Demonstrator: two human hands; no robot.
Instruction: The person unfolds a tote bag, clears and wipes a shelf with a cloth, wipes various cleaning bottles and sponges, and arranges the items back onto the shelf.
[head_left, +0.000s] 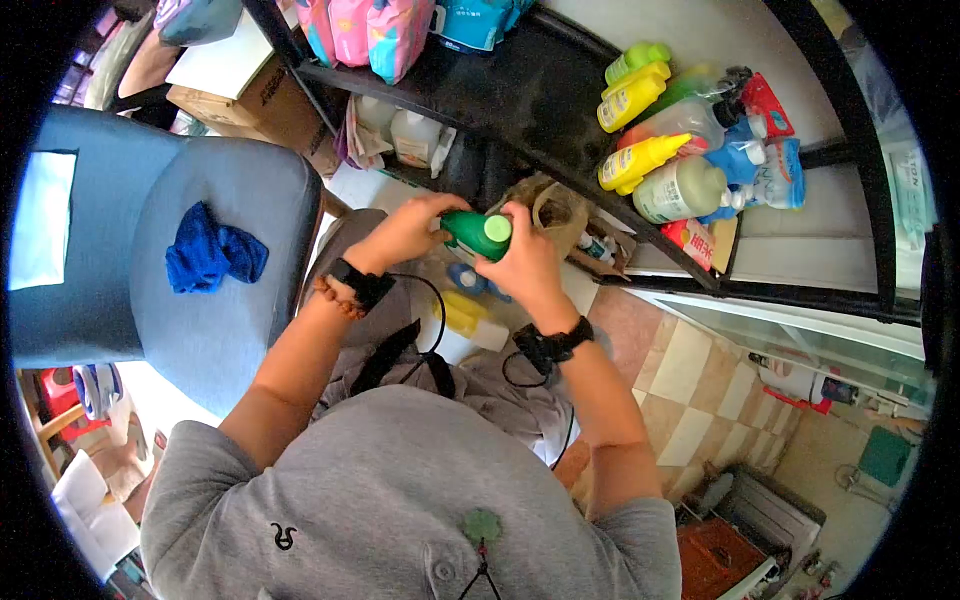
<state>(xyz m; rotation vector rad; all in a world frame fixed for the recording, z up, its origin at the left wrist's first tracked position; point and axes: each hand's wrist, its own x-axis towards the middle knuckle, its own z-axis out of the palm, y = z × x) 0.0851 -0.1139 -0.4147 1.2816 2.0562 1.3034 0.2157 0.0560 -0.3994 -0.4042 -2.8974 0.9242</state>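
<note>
A green bottle (466,236) with a light green cap is held between my two hands, in front of the black shelf. My left hand (412,232) grips its bottom end, fingers curled round it. My right hand (526,258) is closed round the cap end, thumb and fingers on either side. Below the bottle, by my knees, are a yellow bottle (462,312) and a blue-capped container (466,277), partly hidden by my hands and a cable. Both wrists wear black bands.
Several bottles, among them a yellow bottle (640,163) and a cream bottle (682,190), crowd the right end of the black shelf (520,95). A blue cloth (213,250) lies on the blue chair (170,330) at my left. Pink packs (365,35) stand at the shelf's upper left.
</note>
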